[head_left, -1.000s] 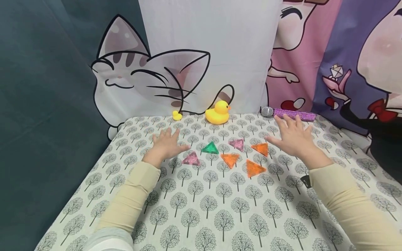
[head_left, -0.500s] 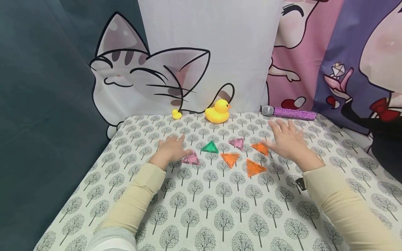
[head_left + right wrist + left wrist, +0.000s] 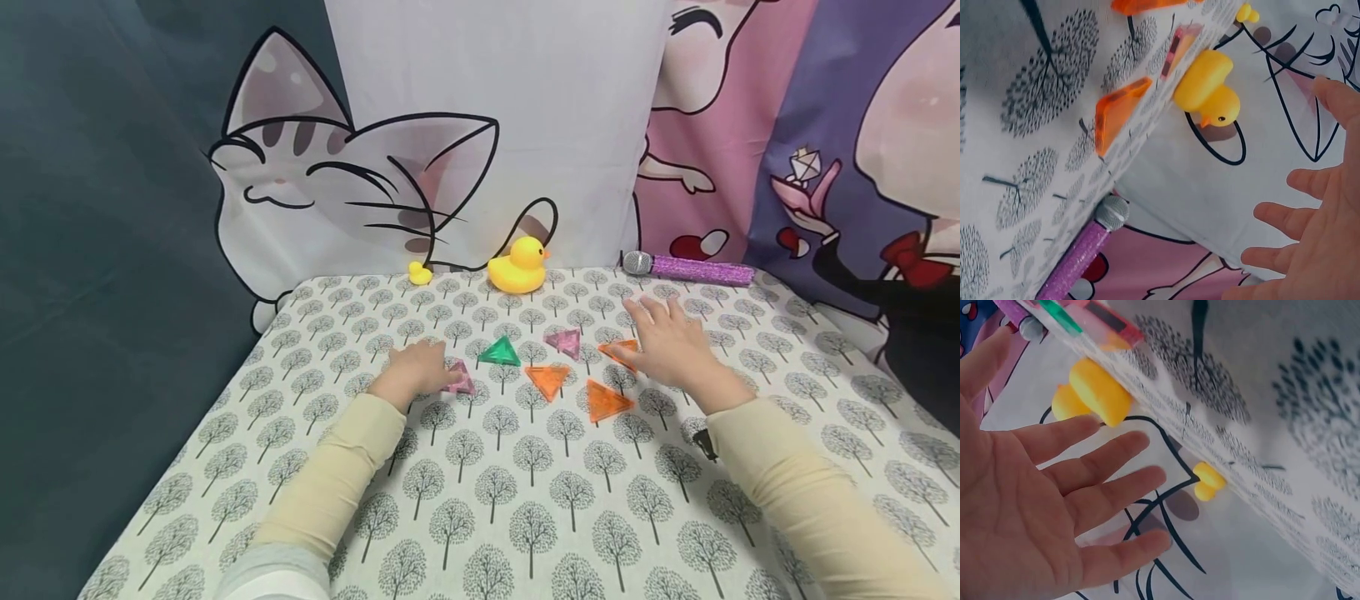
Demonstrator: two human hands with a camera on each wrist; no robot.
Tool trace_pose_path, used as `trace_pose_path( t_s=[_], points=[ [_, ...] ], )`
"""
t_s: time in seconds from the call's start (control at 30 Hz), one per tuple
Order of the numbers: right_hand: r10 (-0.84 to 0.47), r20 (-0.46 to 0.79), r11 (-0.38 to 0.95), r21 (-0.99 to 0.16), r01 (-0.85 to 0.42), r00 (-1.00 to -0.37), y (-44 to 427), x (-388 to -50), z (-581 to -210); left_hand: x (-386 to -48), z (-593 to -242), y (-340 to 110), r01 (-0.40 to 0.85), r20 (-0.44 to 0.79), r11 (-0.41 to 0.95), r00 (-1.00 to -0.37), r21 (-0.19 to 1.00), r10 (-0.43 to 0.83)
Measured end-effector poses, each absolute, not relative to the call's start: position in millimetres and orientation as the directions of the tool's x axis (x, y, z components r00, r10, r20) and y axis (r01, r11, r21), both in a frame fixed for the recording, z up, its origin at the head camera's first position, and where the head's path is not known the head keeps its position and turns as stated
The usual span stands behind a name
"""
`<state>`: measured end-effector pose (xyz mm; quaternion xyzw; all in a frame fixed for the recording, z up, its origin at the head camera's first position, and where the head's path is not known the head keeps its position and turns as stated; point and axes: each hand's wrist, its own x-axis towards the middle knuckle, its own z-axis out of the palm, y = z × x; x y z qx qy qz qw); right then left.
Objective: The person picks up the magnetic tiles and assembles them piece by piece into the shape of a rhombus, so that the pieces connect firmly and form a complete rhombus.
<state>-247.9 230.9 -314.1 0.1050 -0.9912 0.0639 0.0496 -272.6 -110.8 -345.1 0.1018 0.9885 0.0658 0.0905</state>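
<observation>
My left hand [image 3: 411,372] hovers at the left of a translucent pink triangle tile [image 3: 461,380] and covers part of it in the head view. Its fingers are spread and hold nothing in the left wrist view. On the other side, my right hand [image 3: 670,348] is over the right edge of an orange triangle tile [image 3: 613,352], fingers apart and nothing in them. Between the hands lie a green triangle tile [image 3: 501,352], a second pink one [image 3: 566,342] and two more orange triangles, the left orange tile [image 3: 548,381] and the front orange tile [image 3: 606,402].
A big yellow rubber duck [image 3: 519,267] and a small duck [image 3: 420,273] stand at the table's back edge. A purple glitter microphone [image 3: 701,271] lies at the back right. Tree-patterned cloth [image 3: 495,500] covers the table; a cartoon curtain [image 3: 585,125] hangs behind.
Both hands have come down and inward. The left hand moved right toward the pink tile, and the right hand moved left toward the orange tile. The tiles have stayed in place.
</observation>
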Motion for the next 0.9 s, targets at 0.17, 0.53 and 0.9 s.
trace_pose_path(
  t_s=[0.17, 0.53, 0.9],
  points=[
    [-0.224, 0.107, 0.965, -0.115, -0.236, -0.969, 222.7, -249.6, -320.2, -274.1, -351.2, -106.6, 0.196, -0.186, 0.967, -0.956, 0.165, 0.226],
    [-0.251, 0.078, 0.958, -0.125, -0.259, -0.965, 215.7, -250.9, -328.1, -273.7, -355.9, -95.7, 0.213, -0.236, 0.967, -0.941, 0.143, 0.242],
    [-0.336, 0.024, 0.939, -0.066, -0.337, -0.941, 205.1, -256.1, -338.2, -277.5, -358.4, -89.5, 0.212, -0.259, 0.971, -0.937, 0.113, 0.235]
  ],
)
